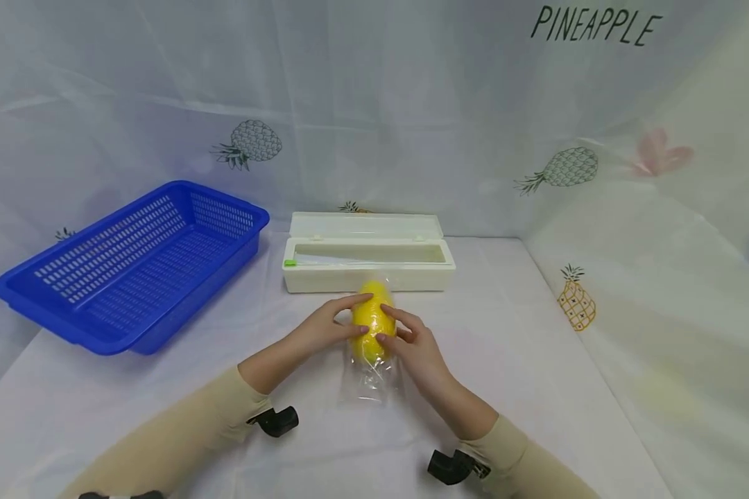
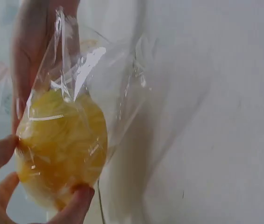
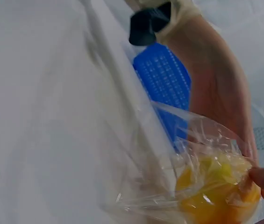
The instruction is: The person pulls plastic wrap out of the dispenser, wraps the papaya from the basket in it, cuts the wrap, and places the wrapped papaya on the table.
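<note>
A yellow, rounded fruit-like thing point(image 1: 374, 322) lies inside clear plastic film point(image 1: 369, 384), whose loose end hangs toward the person. My left hand point(image 1: 326, 326) grips it from the left, thumb near the person and fingers farther up. From the right, my right hand point(image 1: 415, 343) holds it between thumb and fingers. In the left wrist view the yellow thing point(image 2: 64, 144) shows through the crinkled, shiny film, with fingertips pressing both sides. The right wrist view has the film point(image 3: 146, 205) spreading loosely away from it.
Just beyond the hands stands a long white box point(image 1: 368, 279) with its lid point(image 1: 367, 225) raised and a green piece point(image 1: 290, 263) at its left front corner. A blue perforated basket point(image 1: 206, 277) sits at the left. Pineapple-printed white cloth point(image 1: 399, 166) hangs behind.
</note>
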`<state>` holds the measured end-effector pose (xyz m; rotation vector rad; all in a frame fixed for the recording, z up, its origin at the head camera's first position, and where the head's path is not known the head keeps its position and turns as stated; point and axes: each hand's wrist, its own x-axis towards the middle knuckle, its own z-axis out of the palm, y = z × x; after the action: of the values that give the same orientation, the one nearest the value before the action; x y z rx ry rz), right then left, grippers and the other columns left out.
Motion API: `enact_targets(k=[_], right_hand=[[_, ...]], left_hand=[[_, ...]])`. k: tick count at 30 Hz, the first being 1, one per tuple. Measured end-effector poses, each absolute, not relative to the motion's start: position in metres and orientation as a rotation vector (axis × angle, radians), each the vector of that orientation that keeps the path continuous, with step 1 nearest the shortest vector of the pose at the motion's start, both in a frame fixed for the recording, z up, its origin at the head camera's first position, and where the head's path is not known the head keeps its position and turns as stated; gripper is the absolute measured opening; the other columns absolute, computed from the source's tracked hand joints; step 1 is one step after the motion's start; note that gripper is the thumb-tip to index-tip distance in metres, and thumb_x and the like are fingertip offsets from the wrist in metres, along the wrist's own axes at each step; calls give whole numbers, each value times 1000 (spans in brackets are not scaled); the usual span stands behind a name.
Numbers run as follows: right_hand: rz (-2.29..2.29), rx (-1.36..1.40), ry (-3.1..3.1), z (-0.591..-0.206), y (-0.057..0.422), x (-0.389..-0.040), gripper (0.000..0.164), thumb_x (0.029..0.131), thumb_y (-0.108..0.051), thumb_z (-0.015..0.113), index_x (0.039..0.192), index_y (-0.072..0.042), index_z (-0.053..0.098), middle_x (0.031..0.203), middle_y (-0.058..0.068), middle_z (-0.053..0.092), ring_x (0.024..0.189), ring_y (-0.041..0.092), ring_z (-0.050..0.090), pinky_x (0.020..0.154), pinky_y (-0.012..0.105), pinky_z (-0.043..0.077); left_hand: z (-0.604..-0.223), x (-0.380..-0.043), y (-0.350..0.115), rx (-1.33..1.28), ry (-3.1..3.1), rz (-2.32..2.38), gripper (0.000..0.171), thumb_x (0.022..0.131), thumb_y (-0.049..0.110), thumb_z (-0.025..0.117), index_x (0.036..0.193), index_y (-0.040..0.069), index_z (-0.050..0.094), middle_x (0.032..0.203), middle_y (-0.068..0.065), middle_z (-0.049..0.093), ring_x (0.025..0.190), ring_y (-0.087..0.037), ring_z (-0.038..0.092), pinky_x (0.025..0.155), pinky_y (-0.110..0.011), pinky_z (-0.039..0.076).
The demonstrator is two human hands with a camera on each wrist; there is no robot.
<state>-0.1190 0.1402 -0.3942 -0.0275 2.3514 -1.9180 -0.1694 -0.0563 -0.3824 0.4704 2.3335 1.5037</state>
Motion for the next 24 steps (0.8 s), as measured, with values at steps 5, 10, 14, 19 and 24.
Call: enact_targets(k=[5,10,14,19,24], right_hand=[[-1882,-56,2312,-390,144,-130,45,90,-11,70,134,-18,61,147,9,42,126,44,47,97,49,46],[-1845,-23,2268,-393,144,-140,47,91,-11,69,136,-20,60,152,9,38,129,41,45,98,47,46],[-1822,-47,2266,-398,144,-145,51,91,-13,68,140,-20,55,153,10,37,131,42,43,99,49,44],[-1771,-134,2287,-403,152,-148,63,90,-21,71,147,-15,44,152,11,37,133,39,41,103,53,39],[-1775,-79,2299,-404,159,-142,67,88,-22,73,145,-5,40,140,18,47,124,36,51,101,51,43]], left_hand=[[-389,-164,-55,314,2290,1585,61,90,23,72,146,30,47,144,-13,45,116,-32,55,93,-45,51],[-392,-164,-52,217,2225,1647,58,93,19,68,146,30,47,135,-18,47,105,-30,59,85,-38,55],[-394,-166,-51,208,2213,1650,55,94,16,66,145,29,49,147,-17,40,105,-29,59,84,-39,55],[-400,-168,-52,257,2177,1675,54,95,11,64,145,25,49,153,-19,33,95,-26,63,78,-39,57],[-403,-167,-52,245,2167,1689,55,94,10,64,145,27,49,155,-17,29,100,-27,62,76,-36,57]])
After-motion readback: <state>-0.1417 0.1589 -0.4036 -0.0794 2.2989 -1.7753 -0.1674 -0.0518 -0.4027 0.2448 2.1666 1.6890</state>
